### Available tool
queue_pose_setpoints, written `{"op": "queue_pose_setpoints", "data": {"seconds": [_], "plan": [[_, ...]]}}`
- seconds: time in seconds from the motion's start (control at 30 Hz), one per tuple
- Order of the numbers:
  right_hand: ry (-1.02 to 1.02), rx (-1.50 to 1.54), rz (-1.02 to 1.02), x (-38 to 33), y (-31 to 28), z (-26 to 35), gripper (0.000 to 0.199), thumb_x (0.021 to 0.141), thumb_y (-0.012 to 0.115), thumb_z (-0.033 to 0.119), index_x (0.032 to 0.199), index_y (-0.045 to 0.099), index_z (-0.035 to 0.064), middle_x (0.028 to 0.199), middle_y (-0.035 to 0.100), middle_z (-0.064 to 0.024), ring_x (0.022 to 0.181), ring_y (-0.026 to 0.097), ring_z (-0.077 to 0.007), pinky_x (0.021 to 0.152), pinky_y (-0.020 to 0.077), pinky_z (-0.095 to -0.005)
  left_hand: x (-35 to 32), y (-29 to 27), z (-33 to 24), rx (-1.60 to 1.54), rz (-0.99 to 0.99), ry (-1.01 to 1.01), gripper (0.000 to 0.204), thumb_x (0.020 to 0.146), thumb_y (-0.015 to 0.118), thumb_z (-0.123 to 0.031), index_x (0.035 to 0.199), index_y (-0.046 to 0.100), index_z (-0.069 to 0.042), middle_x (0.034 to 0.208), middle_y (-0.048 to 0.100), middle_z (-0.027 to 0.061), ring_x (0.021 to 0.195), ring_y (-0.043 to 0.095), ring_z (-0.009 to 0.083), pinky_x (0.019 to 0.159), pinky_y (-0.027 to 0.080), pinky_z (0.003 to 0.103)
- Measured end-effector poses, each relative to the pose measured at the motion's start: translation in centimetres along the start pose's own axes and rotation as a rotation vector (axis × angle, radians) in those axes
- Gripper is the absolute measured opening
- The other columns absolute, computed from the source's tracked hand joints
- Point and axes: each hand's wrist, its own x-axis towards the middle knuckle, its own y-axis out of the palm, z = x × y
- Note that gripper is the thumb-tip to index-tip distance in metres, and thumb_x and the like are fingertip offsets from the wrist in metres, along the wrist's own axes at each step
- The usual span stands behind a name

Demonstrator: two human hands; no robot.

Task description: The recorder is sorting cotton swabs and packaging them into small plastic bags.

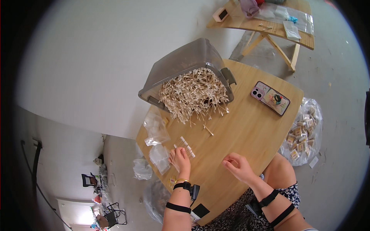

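Observation:
My left hand (pixel 180 158) is low over the near left part of a wooden table (pixel 219 138), its fingers drawn together on some cotton swabs. Beside its fingertips, a row of cotton swabs (pixel 185 147) lies side by side. My right hand (pixel 238 166) is over the table to the right, loosely curled, thumb near the forefinger, with nothing visible in it. Beyond both hands, a grey translucent bin (pixel 181 57) lies tipped on its side. A heap of loose cotton swabs (pixel 194 92) fills its mouth and spills onto the tabletop; one single swab (pixel 208 130) lies in front.
Clear plastic bags (pixel 158 156) lie along the table's left edge. A phone in a decorated case (pixel 270 98) rests at the right. On the floor, a large clear bag (pixel 302 134) holds several small packs. A second wooden table (pixel 269 29) stands at the back.

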Motion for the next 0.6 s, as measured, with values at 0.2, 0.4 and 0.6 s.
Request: {"op": "queue_pose_setpoints", "data": {"seconds": [0.2,0.4,0.6], "plan": [[-0.016,-0.038,0.023,0.2,0.0,0.6,0.023,0.089,0.065,0.024,0.092,0.068,0.0009,0.085,0.066,-0.0132,0.079,0.063,-0.0248,0.071,0.0486,-0.0333,-1.5,0.0,0.7,-0.047,-0.07,0.043,0.014,0.093,0.059,-0.026,0.091,0.06,-0.011,0.093,0.054,0.0083,0.098,0.052,0.0306,0.089,0.035,0.047],[-0.038,-0.048,0.025,0.1,-0.5,0.8,0.023,0.09,0.064,0.023,0.094,0.07,0.0013,0.086,0.066,-0.0136,0.081,0.064,-0.0255,0.073,0.0496,-0.0353,-4.0,-1.1,-0.3,-0.226,0.089,-0.028,0.015,0.093,0.059,-0.025,0.09,0.06,-0.01,0.089,0.052,0.0089,0.094,0.05,0.0303,0.088,0.036,0.046],[-0.026,-0.057,0.039,0.0,-0.5,0.8,0.023,0.09,0.063,0.023,0.094,0.07,0.0013,0.087,0.066,-0.0134,0.079,0.063,-0.0255,0.072,0.0494,-0.0349,-3.9,-1.9,-0.8,-0.165,-0.094,0.058,0.014,0.095,0.056,-0.022,0.096,0.062,-0.01,0.1,0.054,0.0099,0.102,0.05,0.0318,0.092,0.036,0.047]]}}
